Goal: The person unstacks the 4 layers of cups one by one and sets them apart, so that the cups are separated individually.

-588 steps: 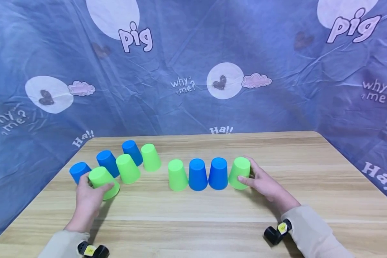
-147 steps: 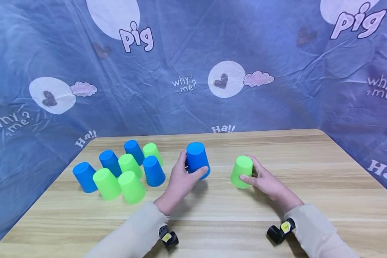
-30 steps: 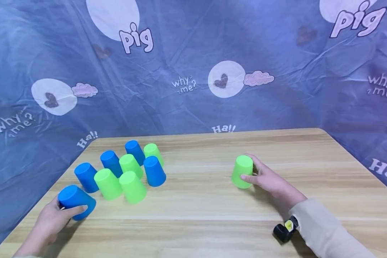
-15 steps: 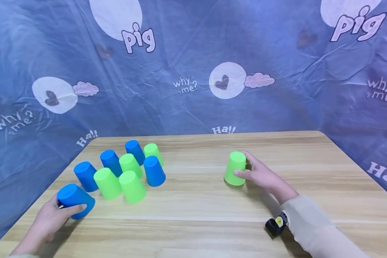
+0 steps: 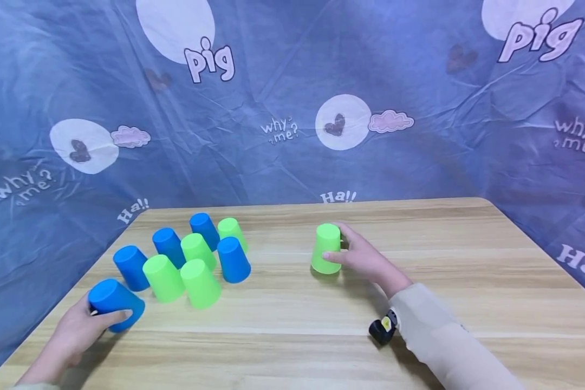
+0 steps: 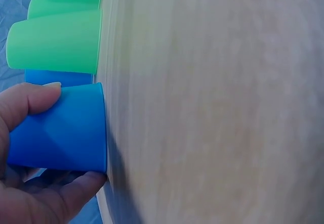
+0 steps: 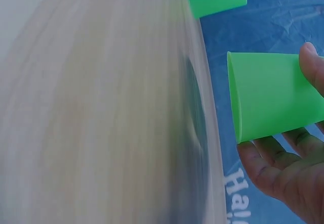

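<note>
My left hand (image 5: 80, 325) grips an upside-down blue cup (image 5: 112, 297) at the near left end of a line of blue cups. In the left wrist view, that cup's rim is at the table top, thumb on one side and fingers on the other. My right hand (image 5: 363, 257) holds an upside-down green cup (image 5: 325, 244) right of the group. In the right wrist view, the green cup's rim (image 7: 234, 97) hangs clear of the table, with thumb and fingers on opposite sides. Closest to the left hand's cup are a blue cup (image 5: 130, 268) and a green cup (image 5: 163, 278).
Several more upturned cups stand in the group, among them a front green cup (image 5: 201, 283), a blue cup (image 5: 234, 260) at its right and a green cup (image 5: 232, 230) at the back. The wooden table (image 5: 292, 346) ends at a blue printed cloth (image 5: 273, 70).
Over the last second my right hand has lifted the green cup and carried it leftward. My left hand stays on the blue cup, which earlier it carried from mid-table to the near left.
</note>
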The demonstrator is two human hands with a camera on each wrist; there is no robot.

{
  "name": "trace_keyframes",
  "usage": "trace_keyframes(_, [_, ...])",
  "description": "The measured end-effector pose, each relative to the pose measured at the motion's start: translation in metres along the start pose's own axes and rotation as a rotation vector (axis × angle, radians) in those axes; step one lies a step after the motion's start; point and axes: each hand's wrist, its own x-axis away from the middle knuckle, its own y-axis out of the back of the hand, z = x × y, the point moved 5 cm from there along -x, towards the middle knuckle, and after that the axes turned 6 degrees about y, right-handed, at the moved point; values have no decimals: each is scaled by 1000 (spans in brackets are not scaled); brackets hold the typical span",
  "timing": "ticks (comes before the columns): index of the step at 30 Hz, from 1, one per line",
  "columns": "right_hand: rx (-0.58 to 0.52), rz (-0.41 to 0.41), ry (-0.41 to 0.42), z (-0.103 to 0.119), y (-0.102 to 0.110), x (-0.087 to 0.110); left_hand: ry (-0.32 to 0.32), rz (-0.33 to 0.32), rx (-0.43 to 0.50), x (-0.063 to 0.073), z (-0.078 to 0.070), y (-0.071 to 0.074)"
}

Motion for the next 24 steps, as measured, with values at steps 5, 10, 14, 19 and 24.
trace_keyframes(5, [11, -18, 1, 2, -13, -11, -17, -2, 3, -2, -1, 0])
trace_keyframes(10, [2, -41, -15, 5, -28, -24, -17, -3, 0, -2, 0, 1])
trace_keyframes(14, [4, -48, 10, 7, -41, -35, -23, -5, 0, -3, 0, 2])
trace_keyframes(19, [9, -50, 40, 10, -56, -47, -39, -7, -5, -3, -1, 2])
trace_keyframes(24, [47, -38, 56, 14, -70, -58, -46, -14, -5, -2, -2, 1])
